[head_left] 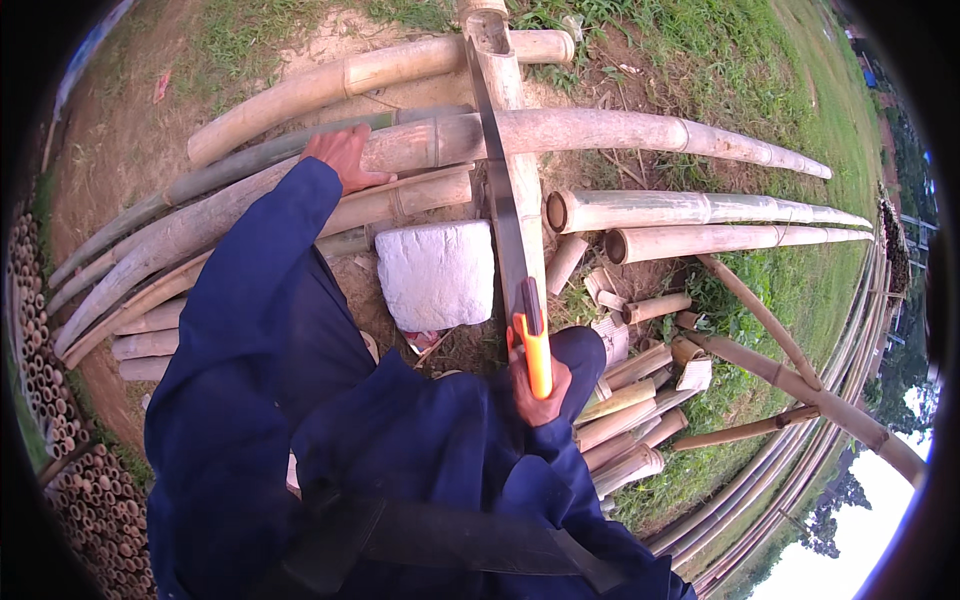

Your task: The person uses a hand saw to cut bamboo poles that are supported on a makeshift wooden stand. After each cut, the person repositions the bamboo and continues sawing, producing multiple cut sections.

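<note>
R hand [540,385] is closed in a fist round the orange handle of a handsaw [505,215]; the blade runs up and away, crossing a thick pale bamboo pole [600,130] that lies sideways over an upright bamboo support [500,60]. L hand [345,160] lies flat, fingers spread, pressing on the same pole, left of the blade. Both arms in dark blue sleeves. Below the pole, betw. the arms, a white squarish sack-like block [435,275] sits on the ground. To the R: 2 cut poles w/ open ends [700,225], then a heap of short bamboo offcuts [630,400]. Far L edge: stacked bamboo tubes seen end-on [60,440]. Grass and bare dirt around. A dark blade-like tool [450,540] lies across the lap.
</note>
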Demonstrator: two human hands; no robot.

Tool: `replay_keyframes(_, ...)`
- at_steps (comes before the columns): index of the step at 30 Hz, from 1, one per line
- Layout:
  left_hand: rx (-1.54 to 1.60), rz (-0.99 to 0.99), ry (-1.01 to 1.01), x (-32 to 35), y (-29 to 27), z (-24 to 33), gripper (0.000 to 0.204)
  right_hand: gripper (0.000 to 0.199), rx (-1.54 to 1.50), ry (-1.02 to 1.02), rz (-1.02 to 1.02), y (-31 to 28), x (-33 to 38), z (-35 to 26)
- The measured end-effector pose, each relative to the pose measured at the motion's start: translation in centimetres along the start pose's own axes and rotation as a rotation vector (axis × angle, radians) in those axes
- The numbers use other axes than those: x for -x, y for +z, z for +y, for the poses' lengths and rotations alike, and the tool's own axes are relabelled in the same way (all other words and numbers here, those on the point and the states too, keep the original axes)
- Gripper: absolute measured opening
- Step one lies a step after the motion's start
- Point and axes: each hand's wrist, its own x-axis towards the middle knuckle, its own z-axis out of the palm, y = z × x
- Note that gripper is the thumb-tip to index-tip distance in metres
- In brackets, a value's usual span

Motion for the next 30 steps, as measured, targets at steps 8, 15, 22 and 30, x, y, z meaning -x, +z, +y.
replay_keyframes(8, -0.024, 0.096, 0.018, -0.6, 0.8, 0.2, 0.088, 0.021, -0.037, 0.015, 0.006, 5.8, -13.1, -2.6)
replay_keyframes(15, 0.005, -0.029, -0.059, -0.6, -0.1, 0.6, 0.095, 0.026, 0.069, 0.063, -0.015, -0.7, 1.6, -2.0)
replay_keyframes(22, 0.062, -0.057, -0.020, -1.4, -0.1, 0.1, 0.099, 0.013, -0.051, 0.063, -0.037, 4.8, -11.9, -2.9)
replay_keyframes(30, -0.038, -0.013, -0.046, 0.0, 1.5, 0.3, 0.096, 0.037, -0.065, 0.117, -0.118, -1.2, 1.4, -2.0)
